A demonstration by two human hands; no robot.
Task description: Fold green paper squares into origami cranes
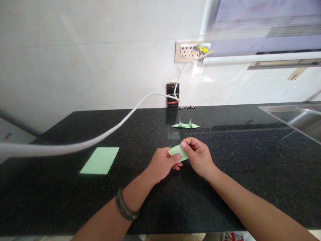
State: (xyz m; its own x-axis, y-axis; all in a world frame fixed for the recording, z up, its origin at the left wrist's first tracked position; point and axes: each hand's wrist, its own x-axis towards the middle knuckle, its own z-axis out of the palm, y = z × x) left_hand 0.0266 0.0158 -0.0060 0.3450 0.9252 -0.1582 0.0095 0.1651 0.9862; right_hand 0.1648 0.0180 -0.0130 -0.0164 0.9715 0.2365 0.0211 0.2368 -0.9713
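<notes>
A small folded piece of light green paper (178, 152) is held between my two hands over the dark counter. My left hand (163, 163) grips its left and lower part, thumb on top and fingers beneath. At its upper right corner, my right hand (198, 154) pinches the paper between thumb and index finger. Beyond the hands, folded green paper cranes (185, 125) with pointed wings sit close together on the counter. To the left lies a flat stack of green square paper (100, 160).
A phone (173, 95) showing a running timer leans on the wall, with a beaded string (187, 107) beside it. Its white cable (117, 125) sweeps across the left from the wall socket (188, 51). A metal sink (301, 117) is set in at the right.
</notes>
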